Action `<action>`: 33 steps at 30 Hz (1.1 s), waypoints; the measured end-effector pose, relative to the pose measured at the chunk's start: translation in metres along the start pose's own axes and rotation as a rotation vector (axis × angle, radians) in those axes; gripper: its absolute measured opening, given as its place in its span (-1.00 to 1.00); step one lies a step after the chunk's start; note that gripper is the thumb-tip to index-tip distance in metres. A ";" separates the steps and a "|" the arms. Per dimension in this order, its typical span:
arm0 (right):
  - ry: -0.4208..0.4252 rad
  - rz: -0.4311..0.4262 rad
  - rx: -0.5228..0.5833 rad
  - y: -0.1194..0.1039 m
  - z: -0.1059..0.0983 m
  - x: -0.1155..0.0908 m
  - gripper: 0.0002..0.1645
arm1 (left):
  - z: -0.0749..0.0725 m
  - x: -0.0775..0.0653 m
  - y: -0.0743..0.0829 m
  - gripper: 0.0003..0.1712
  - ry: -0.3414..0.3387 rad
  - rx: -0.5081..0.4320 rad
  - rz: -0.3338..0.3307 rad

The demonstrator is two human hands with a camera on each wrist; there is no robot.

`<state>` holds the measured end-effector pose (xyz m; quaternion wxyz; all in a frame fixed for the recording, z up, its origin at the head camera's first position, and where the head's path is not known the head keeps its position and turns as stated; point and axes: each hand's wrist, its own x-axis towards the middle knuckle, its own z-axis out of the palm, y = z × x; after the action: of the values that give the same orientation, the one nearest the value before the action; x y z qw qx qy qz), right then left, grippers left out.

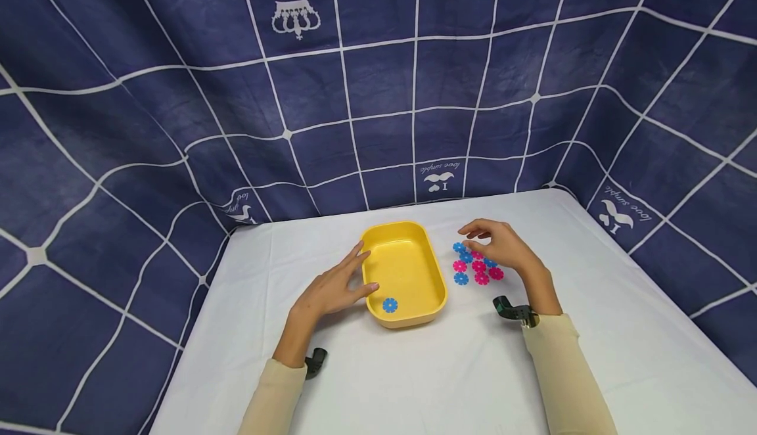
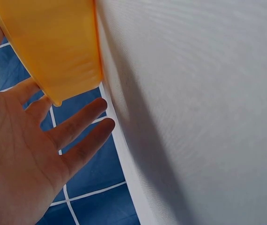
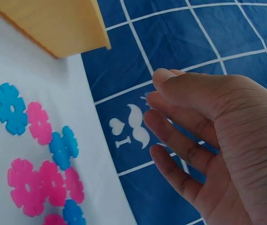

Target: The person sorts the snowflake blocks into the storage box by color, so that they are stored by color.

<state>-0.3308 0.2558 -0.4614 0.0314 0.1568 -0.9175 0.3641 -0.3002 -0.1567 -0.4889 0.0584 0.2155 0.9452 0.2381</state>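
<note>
A yellow tray (image 1: 434, 276) stands on the white-covered table with one blue snowflake disc (image 1: 389, 305) inside its near end. My left hand (image 1: 334, 289) is at the tray's left side, its thumb and forefingers reaching over the rim. In the left wrist view, the ring and little fingers (image 2: 84, 150) stretch out beside the tray's outer wall. My right hand (image 1: 503, 246) hovers over the far part of a group of pink and blue snowflake discs (image 1: 478, 266). Its fingers (image 3: 175, 140) are loosely bent, with the thumb near the index fingertip and no disc visible between them.
White cloth (image 1: 408, 376) covers the table. Dark blue curtain (image 1: 384, 126) with white lines rises behind it and on both sides. Each wrist carries a black camera mount, the right one (image 1: 513, 310) close to the table in front of the discs.
</note>
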 end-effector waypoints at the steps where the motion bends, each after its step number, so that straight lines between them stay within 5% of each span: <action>1: -0.003 0.004 0.000 0.002 0.001 0.000 -0.59 | 0.000 0.000 0.000 0.05 0.000 0.002 0.001; 12: -0.083 0.112 0.030 0.023 0.015 0.003 -0.62 | 0.000 0.003 -0.001 0.08 -0.009 0.000 0.006; 33: -0.134 0.113 -0.037 0.042 0.028 0.002 -0.64 | 0.000 0.000 0.000 0.06 -0.010 -0.004 -0.011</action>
<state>-0.3442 0.2653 -0.5089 -0.0476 0.1284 -0.9316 0.3367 -0.3003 -0.1563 -0.4890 0.0651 0.2116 0.9455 0.2388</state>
